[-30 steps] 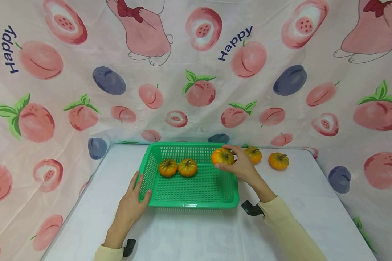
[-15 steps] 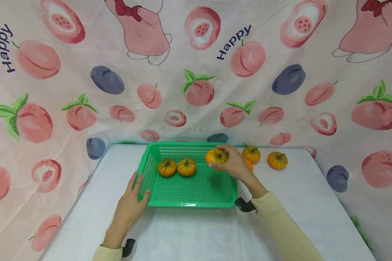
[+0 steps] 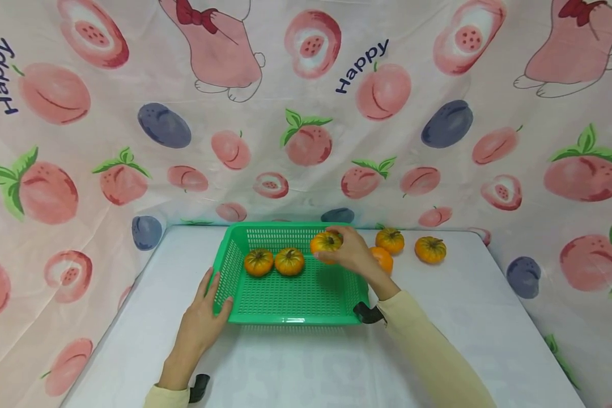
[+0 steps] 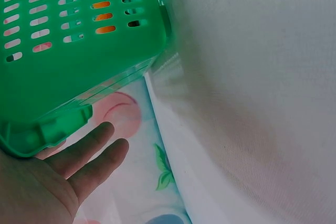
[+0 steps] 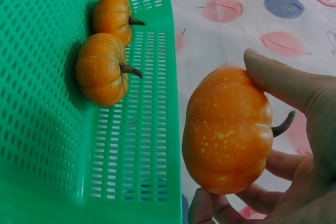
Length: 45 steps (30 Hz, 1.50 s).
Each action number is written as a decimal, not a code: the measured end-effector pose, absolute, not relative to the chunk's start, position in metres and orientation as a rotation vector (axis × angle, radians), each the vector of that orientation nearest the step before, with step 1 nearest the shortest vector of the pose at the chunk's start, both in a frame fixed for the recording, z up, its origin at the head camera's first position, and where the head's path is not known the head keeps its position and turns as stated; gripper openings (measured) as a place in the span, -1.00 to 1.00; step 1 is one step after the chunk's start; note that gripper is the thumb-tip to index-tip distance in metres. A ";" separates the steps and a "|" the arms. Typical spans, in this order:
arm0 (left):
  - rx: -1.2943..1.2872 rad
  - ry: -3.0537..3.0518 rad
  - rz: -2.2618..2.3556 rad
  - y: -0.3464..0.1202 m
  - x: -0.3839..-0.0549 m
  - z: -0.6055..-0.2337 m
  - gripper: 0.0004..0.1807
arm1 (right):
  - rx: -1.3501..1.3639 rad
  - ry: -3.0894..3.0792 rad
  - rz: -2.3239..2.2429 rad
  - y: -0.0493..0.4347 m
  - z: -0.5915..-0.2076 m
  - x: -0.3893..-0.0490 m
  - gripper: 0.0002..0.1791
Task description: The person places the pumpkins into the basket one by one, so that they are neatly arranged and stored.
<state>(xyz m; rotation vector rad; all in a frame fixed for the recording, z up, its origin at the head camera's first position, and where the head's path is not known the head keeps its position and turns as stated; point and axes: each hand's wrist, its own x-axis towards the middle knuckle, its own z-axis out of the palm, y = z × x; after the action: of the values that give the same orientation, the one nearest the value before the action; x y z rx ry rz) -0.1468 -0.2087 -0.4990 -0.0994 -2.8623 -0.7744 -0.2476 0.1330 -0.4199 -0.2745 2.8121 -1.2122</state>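
My right hand (image 3: 354, 251) pinches a small orange pumpkin (image 3: 326, 246) by its sides, thumb and fingers on opposite sides. It is held above the right part of a green plastic basket (image 3: 296, 321). In the right wrist view the held pumpkin (image 5: 228, 132) shows its dark curved stem pointing toward the palm. Two more pumpkins, one at the left (image 3: 258, 263) and one beside it (image 3: 289, 262), sit side by side in the basket. My left hand (image 3: 200, 320) rests at the basket's left rim with fingers straight, as the left wrist view shows fingers (image 4: 100, 166) stretched out beside the rim.
On the white tabletop (image 3: 438, 306), right of the basket, lie a plain orange pumpkin (image 3: 382, 259) partly behind the right wrist, a pumpkin (image 3: 390, 241) near the back edge, and another pumpkin (image 3: 430, 250) farther right. A fruit-printed cloth (image 3: 265, 113) hangs behind.
My right hand has moved left with the pumpkin, further over the basket. The plain orange pumpkin behind that wrist has come into view. The left hand keeps its place at the rim.
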 end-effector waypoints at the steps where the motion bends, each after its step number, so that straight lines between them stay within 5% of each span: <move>1: -0.098 -2.864 -0.775 -0.209 -0.147 -0.499 -0.25 | -0.271 2.810 -1.206 0.131 -0.420 -0.249 -0.17; 45: -0.112 -2.855 -0.777 -0.210 -0.147 -0.499 -0.25 | 0.012 2.802 -0.838 0.094 -0.467 -0.285 -0.19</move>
<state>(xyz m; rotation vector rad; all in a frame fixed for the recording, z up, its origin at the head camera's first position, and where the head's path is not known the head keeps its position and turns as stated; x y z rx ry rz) -0.1470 -0.2098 -0.4990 -0.1125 -2.8547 -0.7766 -0.2853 0.0940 -0.4673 0.0124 2.8023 -0.8377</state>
